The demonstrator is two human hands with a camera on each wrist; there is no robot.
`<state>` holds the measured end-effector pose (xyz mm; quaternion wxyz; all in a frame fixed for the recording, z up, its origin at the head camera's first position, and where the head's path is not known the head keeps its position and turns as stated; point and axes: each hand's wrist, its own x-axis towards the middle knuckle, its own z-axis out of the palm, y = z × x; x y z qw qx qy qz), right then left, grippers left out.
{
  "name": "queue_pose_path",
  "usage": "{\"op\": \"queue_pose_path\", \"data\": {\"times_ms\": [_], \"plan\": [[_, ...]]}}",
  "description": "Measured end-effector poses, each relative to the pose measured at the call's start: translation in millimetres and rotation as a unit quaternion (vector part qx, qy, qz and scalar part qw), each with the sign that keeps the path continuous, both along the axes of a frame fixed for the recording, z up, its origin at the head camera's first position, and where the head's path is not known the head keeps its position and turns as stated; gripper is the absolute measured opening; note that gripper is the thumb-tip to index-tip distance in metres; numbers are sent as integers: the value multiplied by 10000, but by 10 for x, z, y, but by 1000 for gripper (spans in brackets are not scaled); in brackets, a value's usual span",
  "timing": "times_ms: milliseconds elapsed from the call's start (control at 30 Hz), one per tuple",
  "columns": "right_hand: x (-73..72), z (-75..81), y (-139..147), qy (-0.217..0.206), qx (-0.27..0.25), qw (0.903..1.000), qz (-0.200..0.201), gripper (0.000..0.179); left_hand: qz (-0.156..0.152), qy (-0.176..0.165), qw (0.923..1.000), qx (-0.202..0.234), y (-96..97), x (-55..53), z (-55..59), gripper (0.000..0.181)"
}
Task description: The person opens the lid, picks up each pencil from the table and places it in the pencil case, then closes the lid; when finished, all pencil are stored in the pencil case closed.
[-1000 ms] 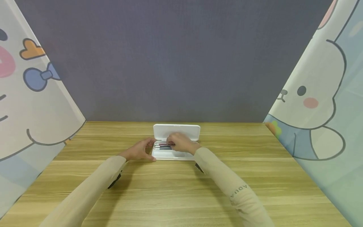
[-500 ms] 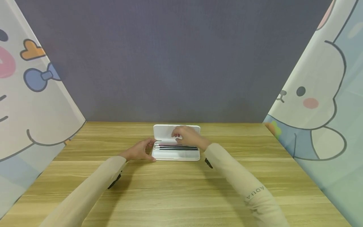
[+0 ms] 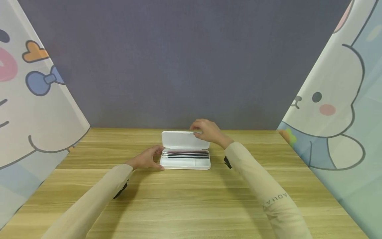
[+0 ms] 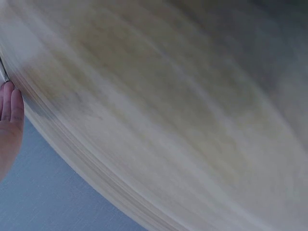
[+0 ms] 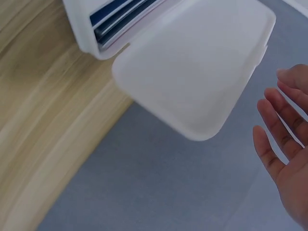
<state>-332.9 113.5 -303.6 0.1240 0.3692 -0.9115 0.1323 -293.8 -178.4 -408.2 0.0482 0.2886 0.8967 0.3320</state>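
Observation:
A white pencil case (image 3: 179,162) lies on the table, its hinged lid (image 3: 178,139) standing up at the back. Several dark pencils (image 3: 185,155) lie side by side in its rear compartment, white ends to the left; the front part holds a small divider. My left hand (image 3: 145,158) grips the case's left end, thumb at the front corner and fingers at the back. Over the lid's top right corner hovers my right hand (image 3: 209,132), fingers loosely bent. In the right wrist view a gap shows between those fingers (image 5: 274,113) and the lid's edge, with nothing held.
The wooden table (image 3: 179,205) ends at a grey partition (image 3: 185,66) close behind the case. Cartoon-printed panels (image 3: 325,109) flank it left and right. Both forearms reach in from the front.
My right hand has risen out of the case, moving back and right to the lid's top edge, uncovering the pencils. The left hand has stayed in place.

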Motion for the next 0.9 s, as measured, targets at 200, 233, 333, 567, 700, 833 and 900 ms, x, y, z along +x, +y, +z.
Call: {"op": "queue_pose_path", "data": {"times_ms": [200, 233, 333, 567, 700, 833, 900], "plan": [[-106, -23, 72, -242, -8, 9996, -162, 21, 164, -271, 9995, -69, 5, -21, -1, 82], [-121, -32, 80, -280, -13, 9995, -172, 21, 172, -266, 9995, -91, 3, -22, -2, 82], [-154, -57, 98, -417, -60, 9989, -196, 21, 200, -296, 9993, -125, 2, -24, -4, 83], [-178, -111, 133, -574, -227, 9980, -127, 14, 257, -328, 9990, -159, 9, -19, -6, 83], [-176, -132, 139, -690, -370, 9969, -79, 11, 268, -342, 9989, -148, 10, -17, -3, 83], [-168, -142, 137, -767, -441, 9961, -26, 11, 241, -357, 9990, -123, 13, -12, 2, 84], [-162, -144, 134, -792, -457, 9958, -13, 11, 276, -417, 9987, -103, 14, -7, 4, 84]]}}
